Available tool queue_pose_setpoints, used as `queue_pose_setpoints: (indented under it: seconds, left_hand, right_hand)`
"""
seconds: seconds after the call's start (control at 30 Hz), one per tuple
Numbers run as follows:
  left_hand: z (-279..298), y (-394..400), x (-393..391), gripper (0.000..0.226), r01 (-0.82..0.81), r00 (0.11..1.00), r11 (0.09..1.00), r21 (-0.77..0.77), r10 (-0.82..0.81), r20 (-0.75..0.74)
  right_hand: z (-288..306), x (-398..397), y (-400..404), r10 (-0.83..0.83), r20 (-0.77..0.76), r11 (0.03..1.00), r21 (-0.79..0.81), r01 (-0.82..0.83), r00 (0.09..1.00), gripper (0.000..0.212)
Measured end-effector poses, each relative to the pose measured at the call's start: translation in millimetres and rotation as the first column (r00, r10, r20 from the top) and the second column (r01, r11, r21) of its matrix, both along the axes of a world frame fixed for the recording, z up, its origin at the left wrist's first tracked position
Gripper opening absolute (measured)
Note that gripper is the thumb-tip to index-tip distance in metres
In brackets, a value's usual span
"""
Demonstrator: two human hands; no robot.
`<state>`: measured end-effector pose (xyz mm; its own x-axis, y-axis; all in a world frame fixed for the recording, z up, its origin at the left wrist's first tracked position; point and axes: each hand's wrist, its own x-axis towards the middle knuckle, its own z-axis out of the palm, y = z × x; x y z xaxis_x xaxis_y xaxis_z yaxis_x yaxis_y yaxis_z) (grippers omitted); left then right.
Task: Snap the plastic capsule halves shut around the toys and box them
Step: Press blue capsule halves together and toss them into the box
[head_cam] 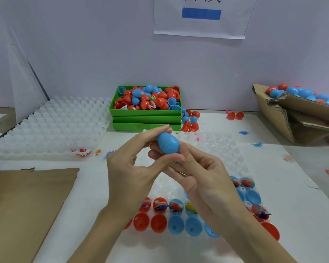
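Note:
A closed blue capsule (168,142), egg-shaped with a seam round its middle, is held above the table's centre. My left hand (133,168) pinches it, fingers over its top and thumb underneath. My right hand (199,171) cradles it from below and the right, fingers curled under it. Beneath the hands lies a clear holder tray (224,149) with open red halves (141,222) and blue halves (176,224) in the near row and halves with small toys (160,205) behind them. A cardboard box (292,118) at the far right holds several closed capsules.
A green bin (146,118) full of loose red and blue halves stands at the back centre. A stack of white trays (51,126) sits at the back left. Brown cardboard (27,202) lies at the near left. Small loose toys (256,144) dot the table on the right.

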<state>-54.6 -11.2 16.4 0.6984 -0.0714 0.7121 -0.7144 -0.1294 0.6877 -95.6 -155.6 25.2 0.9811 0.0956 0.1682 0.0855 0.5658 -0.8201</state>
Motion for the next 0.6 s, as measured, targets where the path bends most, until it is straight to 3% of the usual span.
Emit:
queue_pose_setpoints:
  seconds: [0.6]
  left_hand:
    - [0.6,-7.7,-5.8,0.039,0.069,0.997,0.998,0.010,-0.069,0.020]
  right_hand:
    - [-0.9,-0.1,-3.2,0.049,-0.030,0.991,0.123,-0.045,0.998,0.031]
